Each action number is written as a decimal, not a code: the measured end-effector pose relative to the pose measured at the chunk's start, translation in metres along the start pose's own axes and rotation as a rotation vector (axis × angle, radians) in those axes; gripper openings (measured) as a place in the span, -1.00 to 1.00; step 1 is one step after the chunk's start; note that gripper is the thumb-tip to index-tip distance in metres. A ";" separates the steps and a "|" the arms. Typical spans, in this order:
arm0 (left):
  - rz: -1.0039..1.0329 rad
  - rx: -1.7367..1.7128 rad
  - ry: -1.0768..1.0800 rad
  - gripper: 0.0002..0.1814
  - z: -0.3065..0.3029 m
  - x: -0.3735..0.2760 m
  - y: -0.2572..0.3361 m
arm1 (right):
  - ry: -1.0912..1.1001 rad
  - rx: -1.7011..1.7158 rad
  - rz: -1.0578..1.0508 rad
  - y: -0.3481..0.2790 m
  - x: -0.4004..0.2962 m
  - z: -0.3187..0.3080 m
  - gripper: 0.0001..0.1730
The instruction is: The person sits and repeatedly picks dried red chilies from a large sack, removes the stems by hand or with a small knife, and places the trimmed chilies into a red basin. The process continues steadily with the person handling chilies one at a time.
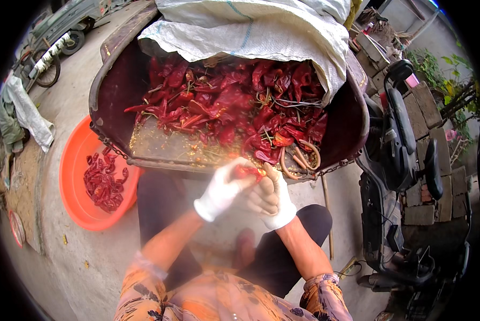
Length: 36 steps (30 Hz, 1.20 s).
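Note:
In a white glove, my left hand (225,185) grips a dried red chili pepper (247,172) above my lap. My right hand (271,194), gloved too with worn, stained fingers, pinches the pepper's open, yellowish end between thumb and finger. Just beyond both hands is the front edge of a dark red cart bed (338,128), heaped with dried red chili peppers (224,100). Scissors (300,160) with tan loop handles lie at the bed's right front corner. At my left on the ground, an orange plastic basin (72,180) holds red chili pieces (103,182).
A white woven sack (256,32) drapes over the far part of the pile. Chains (340,166) hang at the bed's corners. A black electric scooter (384,208) stands close on the right, beside stacked bricks (420,214). A thin stick (328,220) leans near my right knee.

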<state>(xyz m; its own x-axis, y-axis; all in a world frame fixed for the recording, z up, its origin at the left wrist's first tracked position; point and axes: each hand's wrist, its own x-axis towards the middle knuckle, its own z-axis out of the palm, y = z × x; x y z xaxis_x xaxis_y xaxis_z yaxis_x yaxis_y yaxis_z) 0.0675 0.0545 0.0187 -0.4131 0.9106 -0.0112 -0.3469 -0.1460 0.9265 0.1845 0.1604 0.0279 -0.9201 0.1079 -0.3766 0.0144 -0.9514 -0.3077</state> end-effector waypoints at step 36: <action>-0.118 0.046 0.171 -0.59 -0.002 0.031 -0.002 | 0.466 -1.757 -0.720 -0.039 0.026 -0.016 -0.70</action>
<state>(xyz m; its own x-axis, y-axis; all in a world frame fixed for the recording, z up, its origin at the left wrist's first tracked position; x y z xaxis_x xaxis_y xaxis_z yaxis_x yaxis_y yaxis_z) 0.0539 0.0819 0.0156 -0.5105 0.8408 -0.1803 -0.3639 -0.0212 0.9312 0.1663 0.2048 0.0162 -0.7774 0.6169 0.1230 0.3260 0.5624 -0.7599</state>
